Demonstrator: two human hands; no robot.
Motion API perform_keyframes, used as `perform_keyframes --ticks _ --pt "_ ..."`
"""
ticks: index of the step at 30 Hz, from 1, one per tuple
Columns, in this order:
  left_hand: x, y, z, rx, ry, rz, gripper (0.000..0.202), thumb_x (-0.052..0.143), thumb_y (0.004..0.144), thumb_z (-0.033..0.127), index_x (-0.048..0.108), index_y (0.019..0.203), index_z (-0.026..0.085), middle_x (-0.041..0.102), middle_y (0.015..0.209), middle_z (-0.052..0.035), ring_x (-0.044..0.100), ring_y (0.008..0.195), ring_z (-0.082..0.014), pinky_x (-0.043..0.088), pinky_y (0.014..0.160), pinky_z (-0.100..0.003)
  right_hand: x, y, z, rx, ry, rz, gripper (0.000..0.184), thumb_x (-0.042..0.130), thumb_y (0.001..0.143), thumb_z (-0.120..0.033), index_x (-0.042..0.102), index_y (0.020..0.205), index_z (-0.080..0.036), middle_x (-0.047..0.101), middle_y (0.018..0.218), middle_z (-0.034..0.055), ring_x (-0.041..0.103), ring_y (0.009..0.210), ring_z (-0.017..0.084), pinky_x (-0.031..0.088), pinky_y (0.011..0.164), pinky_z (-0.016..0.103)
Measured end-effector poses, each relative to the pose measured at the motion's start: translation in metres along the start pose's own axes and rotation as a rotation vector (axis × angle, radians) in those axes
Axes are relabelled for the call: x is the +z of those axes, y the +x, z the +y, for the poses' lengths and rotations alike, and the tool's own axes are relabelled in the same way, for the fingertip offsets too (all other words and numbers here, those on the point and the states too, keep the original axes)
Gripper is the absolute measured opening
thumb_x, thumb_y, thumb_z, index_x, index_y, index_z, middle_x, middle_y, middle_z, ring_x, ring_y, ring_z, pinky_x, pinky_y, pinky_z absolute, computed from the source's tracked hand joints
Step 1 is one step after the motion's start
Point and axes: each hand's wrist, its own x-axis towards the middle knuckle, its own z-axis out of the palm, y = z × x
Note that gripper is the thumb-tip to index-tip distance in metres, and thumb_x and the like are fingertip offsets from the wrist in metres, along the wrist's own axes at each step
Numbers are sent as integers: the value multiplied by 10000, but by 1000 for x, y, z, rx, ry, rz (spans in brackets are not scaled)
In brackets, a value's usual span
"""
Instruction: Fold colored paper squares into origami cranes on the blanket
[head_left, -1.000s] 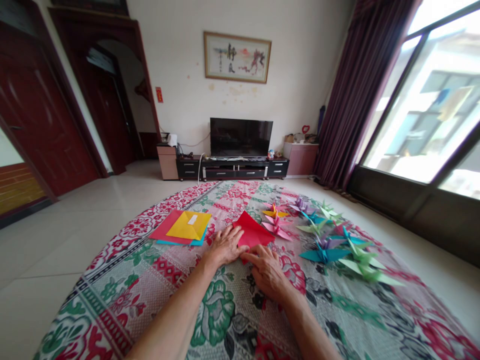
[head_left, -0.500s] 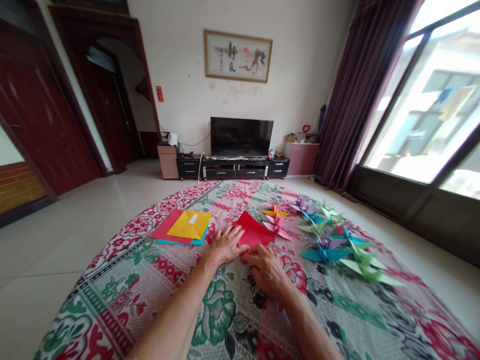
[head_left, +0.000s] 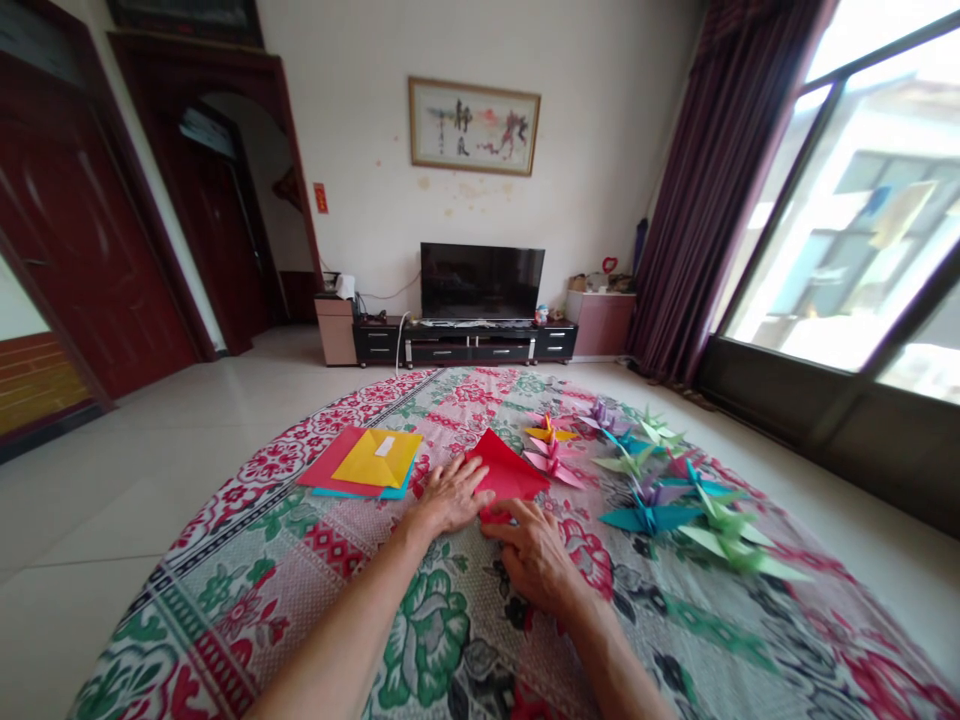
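A red sheet of origami paper [head_left: 510,475] lies on the patterned tablecloth with one corner pointing away from me. My left hand [head_left: 451,495] rests flat on its left edge, fingers spread. At the near edge, my right hand [head_left: 532,545] touches the paper with its index finger stretched out to the left; the other fingers are loosely bent, partly out of sight. Both hands cover some of the paper's near side, so any crease there is hidden. Close by on the right are a pink paper crane [head_left: 553,462] and a yellow paper crane [head_left: 551,432].
Left of my hands is a stack of coloured paper, with a yellow piece [head_left: 379,458] on a red sheet [head_left: 326,465]. Several folded cranes spread to the right, including a blue crane [head_left: 649,512] and a green crane [head_left: 739,540]. A television [head_left: 482,282] stands beyond the round table.
The view has tipped up slightly, so the room sits lower in the picture. Both hands keep nearly the same place on the red paper.
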Motion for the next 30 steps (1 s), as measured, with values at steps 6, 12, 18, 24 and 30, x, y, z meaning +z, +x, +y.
perform_keyframes --ticks 6,12,18,24,30 --pt "-1 3 -1 44 20 76 424 332 893 390 401 1300 297 342 1426 -17 249 1327 -235 261 1035 -521 -1 0 -2 -29 9 -8 458 407 691 -84 638 1007 -322 568 1188 -22 447 1031 191 273 877 371" --pt "-1 2 0 89 32 100 429 333 897 364 405 1303 247 353 1418 -54 264 1324 -215 259 1053 -475 -4 -1 -5 -33 -13 -19 427 393 702 -83 641 982 -288 595 1180 -18 450 1028 197 290 870 380" --pt "-5 7 -4 80 24 4 485 306 893 428 349 1341 246 293 1448 -57 241 1334 -218 233 1061 -475 -3 0 -4 -25 -26 -30 428 400 704 -95 640 997 -295 594 1184 -18 449 1041 197 292 885 379" --pt "-7 15 -10 75 25 -6 499 289 898 425 328 1356 231 282 1452 -50 221 1340 -218 226 1053 -502 0 -1 -2 -24 -1 -15 412 406 700 -99 644 968 -303 600 1178 -39 461 1026 190 291 881 375" --pt "-3 28 -20 42 35 56 417 330 896 418 402 1301 349 331 1431 0 292 1303 -230 260 1030 -495 -1 0 -3 -20 9 -11 403 409 704 -98 645 966 -293 606 1169 -29 456 1044 196 287 891 378"
